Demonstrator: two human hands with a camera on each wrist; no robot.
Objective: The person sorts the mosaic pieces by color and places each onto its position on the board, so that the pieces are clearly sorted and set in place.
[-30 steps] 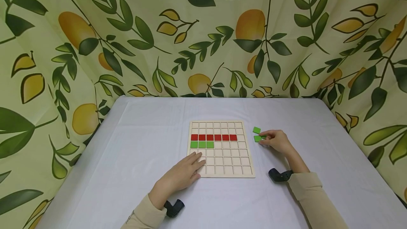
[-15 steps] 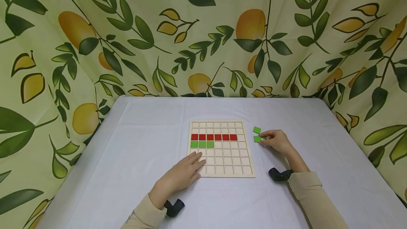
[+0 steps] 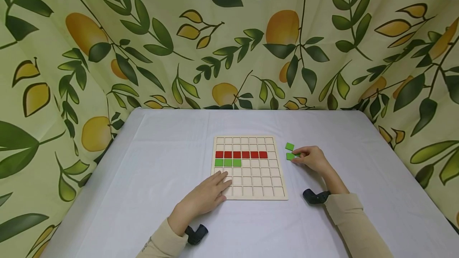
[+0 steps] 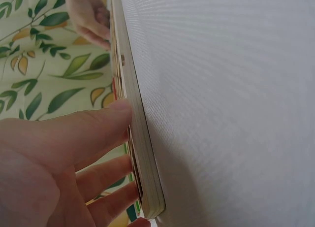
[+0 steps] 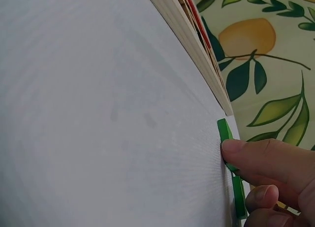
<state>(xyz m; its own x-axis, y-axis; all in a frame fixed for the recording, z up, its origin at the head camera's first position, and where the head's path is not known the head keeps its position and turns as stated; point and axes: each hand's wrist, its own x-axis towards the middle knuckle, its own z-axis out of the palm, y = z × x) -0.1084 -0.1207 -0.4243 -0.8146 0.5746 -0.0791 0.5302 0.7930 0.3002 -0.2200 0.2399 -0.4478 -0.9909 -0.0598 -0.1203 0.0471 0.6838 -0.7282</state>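
Observation:
A square wooden grid board lies flat on the table. One of its rows carries red tiles, and the row nearer me has three green tiles at its left. My left hand rests on the board's near left corner with its fingers extended; in the left wrist view the thumb lies at the board's edge. Right of the board, my right hand pinches a loose green tile at the table surface. In the right wrist view the thumb tip is against this tile.
Another loose green tile lies just beyond the right hand, and a further green tile shows under its fingers. A white cloth covers the table. Behind it hangs a leaf-and-fruit patterned curtain.

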